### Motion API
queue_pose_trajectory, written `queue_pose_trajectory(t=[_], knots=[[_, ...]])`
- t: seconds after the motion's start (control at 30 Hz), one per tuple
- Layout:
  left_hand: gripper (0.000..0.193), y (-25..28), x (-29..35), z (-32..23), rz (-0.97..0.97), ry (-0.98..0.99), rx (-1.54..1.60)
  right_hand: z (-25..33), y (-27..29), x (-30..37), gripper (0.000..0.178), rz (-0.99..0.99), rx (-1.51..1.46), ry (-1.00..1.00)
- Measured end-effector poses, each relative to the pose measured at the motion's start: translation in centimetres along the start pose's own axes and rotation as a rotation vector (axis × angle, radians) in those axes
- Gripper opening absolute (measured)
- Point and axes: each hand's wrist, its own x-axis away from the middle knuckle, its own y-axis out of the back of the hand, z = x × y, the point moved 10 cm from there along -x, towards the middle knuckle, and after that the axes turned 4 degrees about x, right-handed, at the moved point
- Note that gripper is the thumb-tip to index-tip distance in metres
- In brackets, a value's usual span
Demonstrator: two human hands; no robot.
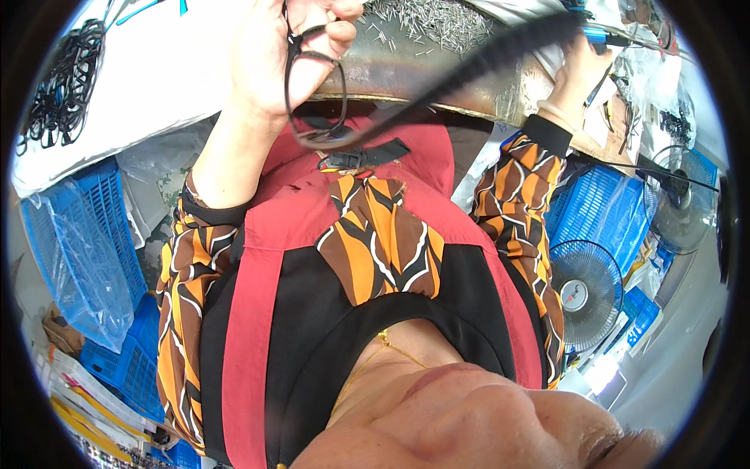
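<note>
Holding a black glasses frame [294, 50] — left hand [269, 66], fingers [341, 35] partly curled

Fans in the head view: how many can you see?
2: a pale-hubbed fan just right of the patterned right sleeve, and a dark-hubbed fan higher up, nearer the right rim. Others may be hidden.

Black eyeglass frame [344, 82], tilted, blurred temple [469, 74] outstretched

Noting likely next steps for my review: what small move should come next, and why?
Probably bring the right hand toward the black glasses frame: the left hand holds the frame, while the right is away at a blue item.
</note>
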Motion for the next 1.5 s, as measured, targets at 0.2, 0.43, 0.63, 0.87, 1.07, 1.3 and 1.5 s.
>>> queue_pose_trajectory(t=[0.2,0.43,0.63,0.87,1.07,1.3,1.5], knots=[[0.033,-0.8,6.2,6.0,0.051,0.368,-0.146,-2.1,-2.5,4.3,0.018,-0.186,-0.818,-0.288],[0.041,4.1,10.9,13.9,-0.127,0.878,-0.344,6.2,-12.0,12.5,0.015,0.202,-0.935,-0.114],[0.041,4.4,10.0,14.0,-0.106,0.811,-0.325,7.9,-12.4,13.4,0.009,0.073,-0.871,-0.128],[0.042,4.4,9.9,14.2,-0.122,0.784,-0.308,8.0,-12.5,13.2,0.008,0.119,-0.899,-0.126],[0.038,3.4,9.8,14.9,0.042,0.758,0.013,12.2,-10.9,15.5,0.013,0.272,-0.938,-0.038],[0.038,3.6,9.8,15.4,0.063,0.753,0.039,12.4,-11.4,17.6,0.019,0.349,-0.888,0.003],[0.039,2.9,9.5,15.3,0.095,0.738,0.041,13.1,-12.3,18.3,0.016,0.374,-0.895,0.008]])
